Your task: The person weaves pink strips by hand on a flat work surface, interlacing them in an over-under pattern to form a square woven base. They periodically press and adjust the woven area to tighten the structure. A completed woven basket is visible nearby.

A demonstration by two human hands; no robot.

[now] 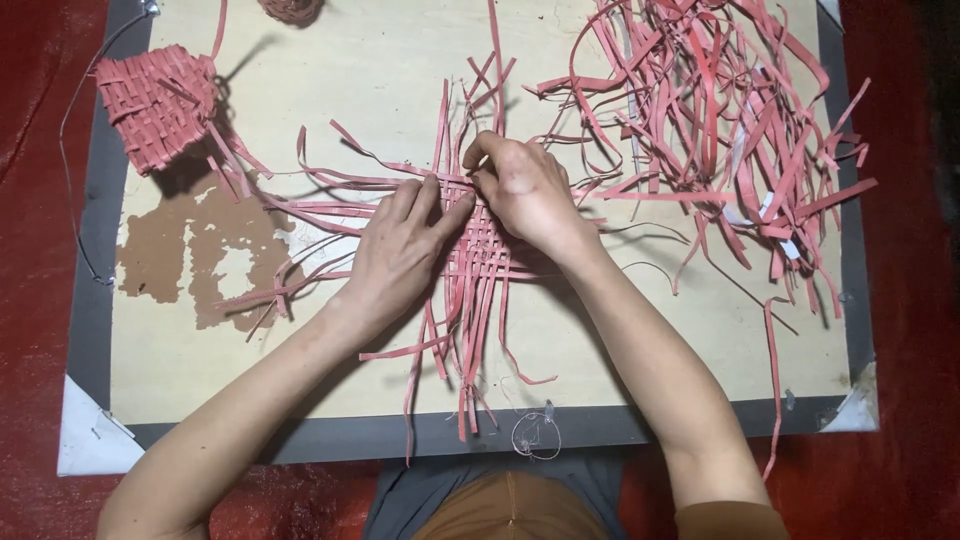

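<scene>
Your left hand (pixel 400 245) lies flat on the mat (pixel 470 255). Your right hand (pixel 525 190) pinches one strip (pixel 480 175), I think. Strips look light and bendy; hold them near the weave.

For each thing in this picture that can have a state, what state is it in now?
Left hand: flat, pressing on the woven mat.
Right hand: fingertips pinching a strip at the mat's top edge.
Woven mat: partly woven, loose strip ends sticking out on all sides.
Small basket: woven into shape, lying on its side, untouched.
Pile of strips: loose, tangled.
Board: surface peeled at left.
</scene>
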